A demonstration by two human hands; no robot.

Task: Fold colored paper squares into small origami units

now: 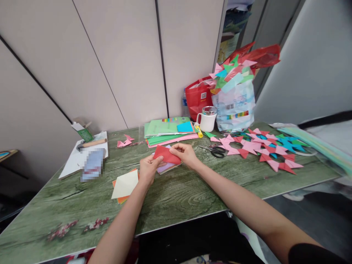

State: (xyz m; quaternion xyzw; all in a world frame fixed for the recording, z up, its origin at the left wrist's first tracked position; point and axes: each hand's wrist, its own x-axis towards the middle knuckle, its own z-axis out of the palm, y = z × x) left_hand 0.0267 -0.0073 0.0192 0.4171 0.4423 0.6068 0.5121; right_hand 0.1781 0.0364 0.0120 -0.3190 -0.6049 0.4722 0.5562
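Observation:
Between my two hands is a folded piece of red paper (165,154), held above the table. My left hand (148,169) pinches its left edge, thumb on top. At the upper right edge, the fingers of my right hand (184,154) are closed on the same paper. Beneath it lies a small stack of purple and pale paper (164,168), partly hidden by the red piece. Left of my left forearm rests a pile of square sheets with a cream sheet (125,184) on top and orange ones showing below.
Black scissors (217,151) lie right of my right hand, beside many folded pink, red and blue paper stars (253,145). Behind stand packs of coloured paper (167,128), a white mug (206,120), a red bag (198,97) and a full plastic bag (235,106). A hammer (92,144) lies left.

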